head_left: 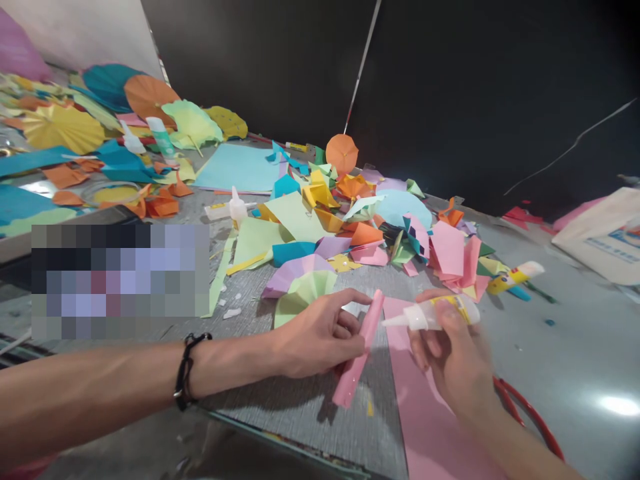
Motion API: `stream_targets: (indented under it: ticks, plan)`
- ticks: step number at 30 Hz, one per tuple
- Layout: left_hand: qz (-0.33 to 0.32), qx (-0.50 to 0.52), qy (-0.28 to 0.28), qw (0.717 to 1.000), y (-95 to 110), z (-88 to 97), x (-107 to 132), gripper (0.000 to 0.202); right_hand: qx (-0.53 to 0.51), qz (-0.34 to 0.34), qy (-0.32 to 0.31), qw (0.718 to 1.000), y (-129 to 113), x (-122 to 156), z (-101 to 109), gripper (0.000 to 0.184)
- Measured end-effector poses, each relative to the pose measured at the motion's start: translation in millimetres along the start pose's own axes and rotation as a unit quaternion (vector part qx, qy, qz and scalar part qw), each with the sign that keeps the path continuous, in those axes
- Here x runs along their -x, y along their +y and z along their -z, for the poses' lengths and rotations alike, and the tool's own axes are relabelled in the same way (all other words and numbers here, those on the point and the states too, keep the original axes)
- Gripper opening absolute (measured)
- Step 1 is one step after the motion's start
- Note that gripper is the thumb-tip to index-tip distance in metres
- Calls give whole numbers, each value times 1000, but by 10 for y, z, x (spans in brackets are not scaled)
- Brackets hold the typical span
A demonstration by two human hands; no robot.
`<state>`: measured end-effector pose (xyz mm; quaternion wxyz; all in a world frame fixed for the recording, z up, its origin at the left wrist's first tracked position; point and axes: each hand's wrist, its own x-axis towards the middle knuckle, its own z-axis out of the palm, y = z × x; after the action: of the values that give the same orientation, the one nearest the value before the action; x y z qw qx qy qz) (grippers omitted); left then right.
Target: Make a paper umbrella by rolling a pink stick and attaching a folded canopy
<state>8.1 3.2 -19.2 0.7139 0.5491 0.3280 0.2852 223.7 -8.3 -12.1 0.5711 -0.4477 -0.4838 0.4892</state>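
A narrow rolled or folded strip of pink paper [356, 373] is held tilted over the grey table by my left hand [320, 333], thumb on one side and fingers on the other. Small shiny spots show on its lower part. My right hand [457, 353] grips a white glue bottle [430, 313] lying sideways, its pointed nozzle aimed left, close to the pink strip; I cannot tell whether it touches. Beneath my right hand lies a flat pink sheet [425, 427]. A green pleated paper piece [305, 297] sits just behind my left hand.
Coloured paper scraps [350, 227] are heaped across the middle. Another glue bottle [237, 207] stands upright behind. Red-handled scissors [533, 413] lie partly hidden at right, near a yellow glue stick [515, 277]. A white bag [607, 233] is farther right. The table's front edge [295, 447] is close.
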Motion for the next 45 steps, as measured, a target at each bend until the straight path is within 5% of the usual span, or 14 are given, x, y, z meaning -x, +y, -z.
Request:
stream_targets:
  ticks: [16, 24, 45]
  plan:
    - [4, -12, 6, 1000, 13, 0, 19, 54, -24, 18, -55, 998, 11, -80, 49, 19]
    - [-3, -15, 3, 1000, 7, 1, 18, 56, 45, 36, -25, 998, 6, -104, 61, 13]
    - [11, 4, -4, 1000, 12, -4, 35, 63, 102, 58, 46, 992, 20, -284, 80, 32]
